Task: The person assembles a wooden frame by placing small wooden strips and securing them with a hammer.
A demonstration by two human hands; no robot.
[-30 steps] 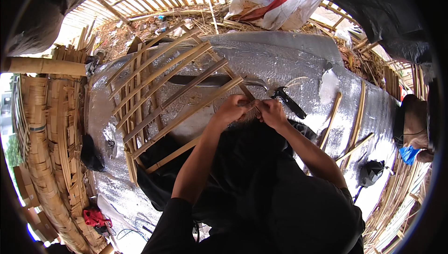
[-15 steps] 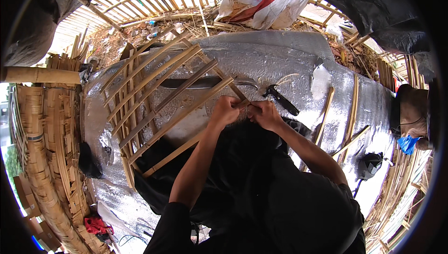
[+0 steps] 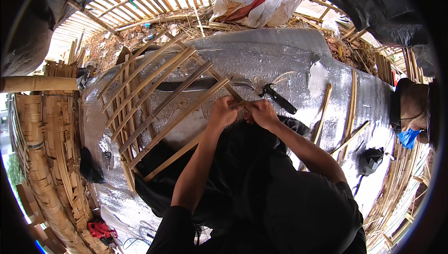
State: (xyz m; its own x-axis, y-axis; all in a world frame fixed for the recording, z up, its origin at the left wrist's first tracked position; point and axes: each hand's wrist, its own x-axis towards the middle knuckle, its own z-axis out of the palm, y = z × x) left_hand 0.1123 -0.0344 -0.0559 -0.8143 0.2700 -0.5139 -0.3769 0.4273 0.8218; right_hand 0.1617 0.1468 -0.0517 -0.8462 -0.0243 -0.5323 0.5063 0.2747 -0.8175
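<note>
A lattice of crossed bamboo strips (image 3: 182, 103) lies slanted across the left and middle of the silver sheet and over my lap. At its near right corner, where a slat end meets the long edge strip, both hands are closed. My left hand (image 3: 224, 112) pinches the joint from the left. Right against it, my right hand (image 3: 262, 115) grips the strip's end, fingers curled. Whether a thin tie sits between the fingertips is too small to tell. Just beyond my right hand lies a black-handled hammer (image 3: 280, 101). Partly under the lattice is a long curved blade (image 3: 200, 84).
Loose bamboo strips (image 3: 351, 109) lie on the silver sheet (image 3: 261, 51) at the right, beside a dark cap-like object (image 3: 371, 161). Thick bamboo bundles (image 3: 42, 151) stand at the left. A white and red sack (image 3: 256, 4) rests beyond the sheet's far edge.
My hands stay at the lattice corner, drawn slightly closer together, and the right fingers have shifted on the strip. The whole view has moved a little.
</note>
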